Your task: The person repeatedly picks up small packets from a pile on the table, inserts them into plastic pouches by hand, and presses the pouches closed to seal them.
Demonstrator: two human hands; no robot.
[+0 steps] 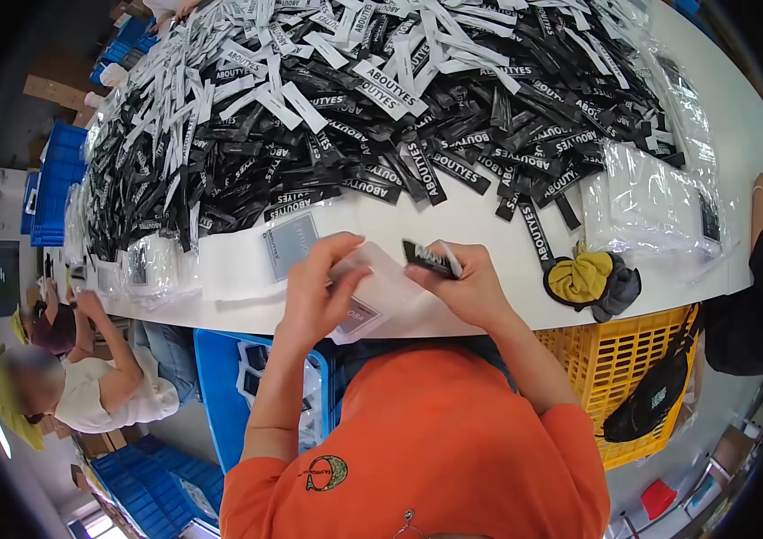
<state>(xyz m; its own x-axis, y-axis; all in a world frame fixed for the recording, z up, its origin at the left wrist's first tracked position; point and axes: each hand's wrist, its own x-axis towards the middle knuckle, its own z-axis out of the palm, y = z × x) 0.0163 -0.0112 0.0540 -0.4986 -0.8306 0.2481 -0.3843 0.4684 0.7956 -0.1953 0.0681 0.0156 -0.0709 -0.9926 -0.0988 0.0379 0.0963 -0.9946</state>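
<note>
My left hand pinches the edge of a translucent plastic bag, which has a grey printed label near its lower end. My right hand, at the bag's other side, grips a black stick sachet with white lettering and a pale strip beside it. Whether more sachets lie inside the fist is hidden. Left of my left hand lie white bags with a grey label. Beyond both hands rises a big heap of black and white stick sachets, many lettered ABOUTYES.
A yellow and grey cloth bundle and plastic-wrapped white packs sit at right. Below the table edge stand a blue crate and a yellow crate. A person in a cap works at left; another person's arm shows at right.
</note>
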